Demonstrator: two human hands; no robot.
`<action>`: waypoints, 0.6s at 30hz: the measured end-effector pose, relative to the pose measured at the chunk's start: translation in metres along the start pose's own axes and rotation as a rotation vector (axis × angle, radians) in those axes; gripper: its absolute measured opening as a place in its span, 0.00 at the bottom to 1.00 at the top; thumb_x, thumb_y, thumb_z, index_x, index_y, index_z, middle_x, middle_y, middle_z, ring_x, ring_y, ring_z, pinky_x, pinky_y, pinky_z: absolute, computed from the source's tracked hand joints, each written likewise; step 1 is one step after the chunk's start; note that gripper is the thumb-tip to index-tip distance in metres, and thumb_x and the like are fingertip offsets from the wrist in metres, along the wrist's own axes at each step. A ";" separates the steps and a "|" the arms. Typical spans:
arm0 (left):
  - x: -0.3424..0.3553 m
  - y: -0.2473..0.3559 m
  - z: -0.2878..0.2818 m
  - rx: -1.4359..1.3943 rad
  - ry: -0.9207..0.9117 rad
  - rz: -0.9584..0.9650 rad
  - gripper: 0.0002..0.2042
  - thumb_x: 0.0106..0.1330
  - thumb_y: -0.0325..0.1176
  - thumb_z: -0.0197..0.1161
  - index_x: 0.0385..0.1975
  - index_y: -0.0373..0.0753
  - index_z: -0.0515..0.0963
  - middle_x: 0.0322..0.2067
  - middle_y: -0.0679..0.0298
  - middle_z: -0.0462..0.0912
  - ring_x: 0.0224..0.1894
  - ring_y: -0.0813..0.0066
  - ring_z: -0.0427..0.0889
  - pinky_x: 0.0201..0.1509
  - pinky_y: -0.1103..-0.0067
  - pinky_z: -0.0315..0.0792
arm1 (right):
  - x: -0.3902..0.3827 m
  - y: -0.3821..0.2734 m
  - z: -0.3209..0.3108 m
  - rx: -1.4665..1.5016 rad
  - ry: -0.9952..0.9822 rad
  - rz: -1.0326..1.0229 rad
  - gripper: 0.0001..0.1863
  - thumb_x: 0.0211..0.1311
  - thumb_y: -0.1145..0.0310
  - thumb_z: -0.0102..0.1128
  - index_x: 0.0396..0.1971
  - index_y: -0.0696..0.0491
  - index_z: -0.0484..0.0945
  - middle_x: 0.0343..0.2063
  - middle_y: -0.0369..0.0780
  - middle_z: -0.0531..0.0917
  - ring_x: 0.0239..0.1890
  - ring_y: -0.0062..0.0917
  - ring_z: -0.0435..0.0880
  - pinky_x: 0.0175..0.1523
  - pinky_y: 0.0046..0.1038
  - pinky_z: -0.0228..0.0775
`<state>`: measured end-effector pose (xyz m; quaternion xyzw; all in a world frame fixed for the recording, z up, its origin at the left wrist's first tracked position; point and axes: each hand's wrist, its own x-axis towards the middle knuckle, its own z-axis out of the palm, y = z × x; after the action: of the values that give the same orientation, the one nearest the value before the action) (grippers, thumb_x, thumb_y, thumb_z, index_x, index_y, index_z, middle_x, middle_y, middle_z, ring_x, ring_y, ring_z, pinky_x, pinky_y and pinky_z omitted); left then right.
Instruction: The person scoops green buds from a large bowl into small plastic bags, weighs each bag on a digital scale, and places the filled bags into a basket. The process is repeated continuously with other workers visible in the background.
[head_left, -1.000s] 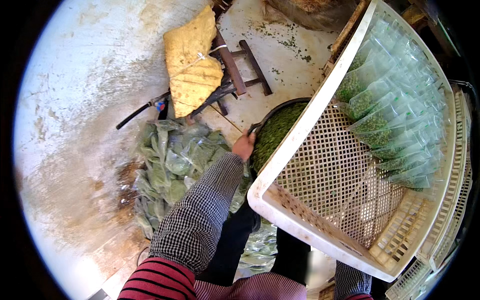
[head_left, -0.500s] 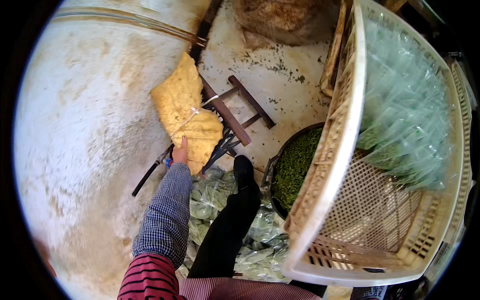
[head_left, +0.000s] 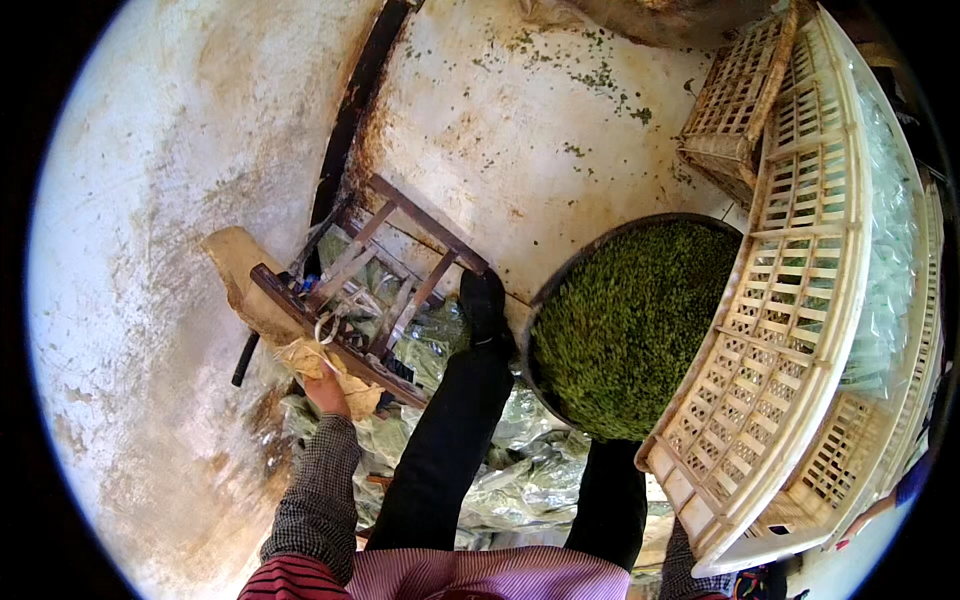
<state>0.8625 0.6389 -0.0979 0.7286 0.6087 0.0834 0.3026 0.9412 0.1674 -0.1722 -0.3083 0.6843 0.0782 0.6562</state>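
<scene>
My left hand (head_left: 327, 388) is closed on the edge of a small wooden stool (head_left: 352, 345) whose seat is covered with a worn yellow pad (head_left: 240, 268). A pale tie goes round the stool close to my fingers. The stool is tilted, its dark frame turned up. My right hand is hidden; only its checked sleeve (head_left: 683, 565) shows below a large white plastic crate (head_left: 765, 350). The crate is tipped up at the right and holds clear plastic bags (head_left: 882, 270). Beside my legs stands a round dark tub (head_left: 535, 312) full of small green pieces (head_left: 630, 325).
Bags of greens (head_left: 530, 475) lie around my feet. A second slatted crate (head_left: 735, 95) is at the far right, near a brown sack (head_left: 660, 15). Green bits lie scattered over the pale floor (head_left: 470, 130). Another person's hand (head_left: 853, 528) shows at the lower right.
The stool has turned in my left hand and moved lower left, so its frame shows. The large crate has swung right and tilted, uncovering more of the tub.
</scene>
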 end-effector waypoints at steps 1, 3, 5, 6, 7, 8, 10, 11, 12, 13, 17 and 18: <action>-0.004 0.008 0.000 0.151 -0.008 -0.113 0.25 0.65 0.40 0.63 0.55 0.29 0.67 0.47 0.57 0.78 0.43 0.70 0.78 0.44 0.73 0.73 | 0.000 0.001 0.002 -0.001 0.003 -0.007 0.22 0.71 0.61 0.42 0.57 0.57 0.69 0.55 0.42 0.75 0.55 0.32 0.75 0.62 0.33 0.65; -0.013 0.019 0.016 0.114 0.005 0.004 0.26 0.65 0.42 0.62 0.56 0.29 0.66 0.48 0.55 0.77 0.44 0.67 0.77 0.44 0.72 0.73 | 0.001 -0.001 0.002 -0.003 -0.006 -0.012 0.21 0.71 0.61 0.42 0.57 0.57 0.69 0.55 0.41 0.75 0.55 0.32 0.75 0.62 0.33 0.65; -0.008 0.011 0.025 0.020 -0.005 0.042 0.28 0.66 0.44 0.61 0.56 0.29 0.65 0.49 0.54 0.77 0.44 0.65 0.78 0.45 0.71 0.74 | -0.001 -0.008 -0.006 0.004 -0.019 -0.021 0.21 0.71 0.62 0.42 0.57 0.57 0.69 0.55 0.41 0.75 0.55 0.32 0.75 0.62 0.33 0.65; -0.001 0.009 0.029 -0.011 0.005 0.022 0.28 0.66 0.44 0.61 0.57 0.29 0.65 0.49 0.53 0.77 0.44 0.63 0.78 0.45 0.71 0.74 | -0.002 -0.015 -0.012 0.005 -0.019 -0.025 0.21 0.71 0.62 0.42 0.57 0.57 0.70 0.55 0.41 0.75 0.55 0.32 0.75 0.62 0.33 0.65; 0.004 0.015 0.033 -0.043 0.009 0.007 0.28 0.66 0.45 0.61 0.57 0.29 0.65 0.49 0.53 0.76 0.45 0.62 0.78 0.45 0.70 0.74 | -0.004 -0.019 -0.014 0.014 -0.016 -0.033 0.21 0.71 0.62 0.41 0.57 0.57 0.70 0.55 0.41 0.75 0.55 0.32 0.75 0.62 0.33 0.65; 0.004 0.020 0.035 -0.023 -0.033 0.063 0.29 0.66 0.44 0.60 0.58 0.29 0.64 0.51 0.52 0.76 0.46 0.61 0.78 0.47 0.69 0.75 | -0.003 -0.023 -0.015 0.020 -0.016 -0.041 0.21 0.71 0.62 0.41 0.57 0.57 0.70 0.55 0.41 0.75 0.55 0.32 0.75 0.62 0.33 0.65; -0.002 0.046 0.040 0.082 -0.046 -0.003 0.27 0.67 0.43 0.60 0.58 0.28 0.64 0.51 0.52 0.76 0.47 0.60 0.78 0.47 0.69 0.75 | -0.001 -0.021 -0.004 0.039 -0.003 -0.042 0.21 0.71 0.62 0.41 0.57 0.57 0.70 0.55 0.41 0.76 0.55 0.32 0.75 0.63 0.33 0.65; -0.002 0.054 0.041 0.135 -0.047 -0.033 0.27 0.67 0.43 0.59 0.57 0.28 0.65 0.51 0.52 0.76 0.47 0.60 0.78 0.47 0.69 0.75 | 0.002 -0.017 0.007 0.052 -0.003 -0.035 0.21 0.71 0.62 0.41 0.57 0.57 0.70 0.55 0.41 0.76 0.55 0.32 0.75 0.63 0.33 0.65; 0.000 0.052 0.038 0.114 -0.062 0.072 0.25 0.67 0.40 0.60 0.57 0.28 0.66 0.51 0.52 0.75 0.47 0.61 0.78 0.48 0.69 0.75 | 0.004 -0.012 0.019 0.062 -0.006 -0.021 0.21 0.71 0.62 0.41 0.57 0.57 0.70 0.55 0.41 0.76 0.55 0.32 0.75 0.63 0.33 0.65; 0.004 0.044 0.034 0.103 -0.043 0.063 0.25 0.67 0.39 0.60 0.56 0.27 0.66 0.51 0.52 0.76 0.47 0.61 0.78 0.48 0.69 0.75 | 0.005 -0.009 0.031 0.070 -0.015 -0.008 0.21 0.71 0.62 0.41 0.57 0.57 0.70 0.55 0.41 0.76 0.55 0.32 0.75 0.63 0.33 0.65; 0.002 0.041 0.036 0.062 -0.039 -0.022 0.26 0.65 0.37 0.62 0.55 0.24 0.65 0.50 0.48 0.77 0.45 0.60 0.79 0.49 0.70 0.74 | 0.011 0.007 0.081 0.022 0.020 0.042 0.21 0.71 0.63 0.41 0.57 0.57 0.70 0.55 0.41 0.76 0.55 0.32 0.75 0.63 0.33 0.65; 0.001 0.048 0.038 0.094 -0.036 -0.043 0.26 0.65 0.38 0.62 0.55 0.23 0.66 0.49 0.48 0.77 0.45 0.60 0.79 0.49 0.70 0.74 | 0.008 0.011 0.096 -0.062 0.078 0.072 0.20 0.71 0.63 0.41 0.56 0.58 0.70 0.55 0.41 0.76 0.54 0.32 0.76 0.62 0.33 0.66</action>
<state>0.9217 0.6229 -0.1023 0.7301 0.6220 0.0350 0.2808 1.0174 0.2232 -0.1950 -0.3067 0.7172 0.1109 0.6159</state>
